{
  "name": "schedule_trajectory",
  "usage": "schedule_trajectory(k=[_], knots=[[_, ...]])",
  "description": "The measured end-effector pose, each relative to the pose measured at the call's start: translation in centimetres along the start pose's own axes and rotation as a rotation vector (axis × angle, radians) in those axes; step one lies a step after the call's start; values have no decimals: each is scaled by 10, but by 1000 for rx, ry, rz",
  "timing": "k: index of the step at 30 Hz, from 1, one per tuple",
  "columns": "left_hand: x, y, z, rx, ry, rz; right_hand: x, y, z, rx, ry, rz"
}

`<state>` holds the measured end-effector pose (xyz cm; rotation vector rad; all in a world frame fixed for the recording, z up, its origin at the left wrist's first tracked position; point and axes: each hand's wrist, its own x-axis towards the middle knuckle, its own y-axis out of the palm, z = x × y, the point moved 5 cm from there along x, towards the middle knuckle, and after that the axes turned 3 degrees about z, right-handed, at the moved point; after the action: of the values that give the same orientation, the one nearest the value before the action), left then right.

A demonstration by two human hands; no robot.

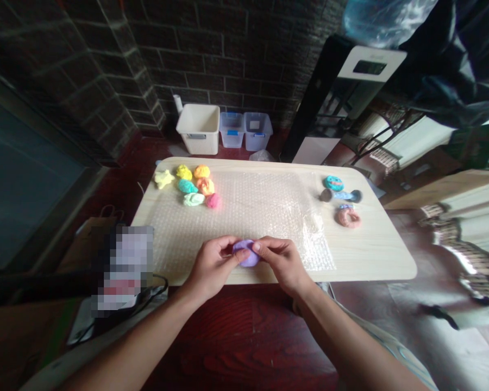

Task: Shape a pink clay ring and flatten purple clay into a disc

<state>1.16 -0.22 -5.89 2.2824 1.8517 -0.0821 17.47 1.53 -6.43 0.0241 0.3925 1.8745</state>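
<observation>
Between both hands is a flattened round piece of purple modelling clay [248,255], held over the front part of the table. My left hand [215,263] grips its left side, thumb lying on the face and fingers behind. On the right side my right hand [283,260] pinches the same piece, its thumb pressed near the upper edge. Beneath them a sheet of bubble wrap [264,201] covers much of the table [378,244]. Several coloured clay lumps lie at the far left, among them a pink lump [213,201] and a teal lump [187,186].
At the table's right lie a teal disc [334,183], a dumbbell-shaped piece [341,195] with grey ends and a pinkish ring [349,218]. Beyond the table stand a white bin [199,127] and two clear tubs [257,130]. A water dispenser [330,103] is behind to the right.
</observation>
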Motion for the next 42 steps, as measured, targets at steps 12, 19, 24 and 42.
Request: schedule_trajectory(k=[12, 19, 24, 42], knots=[[-1, 2, 3, 1, -33, 54, 0, -2, 5, -125, -70, -43], [-2, 6, 7, -18, -73, 53, 1, -2, 2, -92, -50, -31], [-3, 6, 13, 22, -94, 71, 0, -5, 1, -78, -46, -64], [-2, 4, 4, -126, -101, -2, 0, -4, 2, -62, -38, -18]])
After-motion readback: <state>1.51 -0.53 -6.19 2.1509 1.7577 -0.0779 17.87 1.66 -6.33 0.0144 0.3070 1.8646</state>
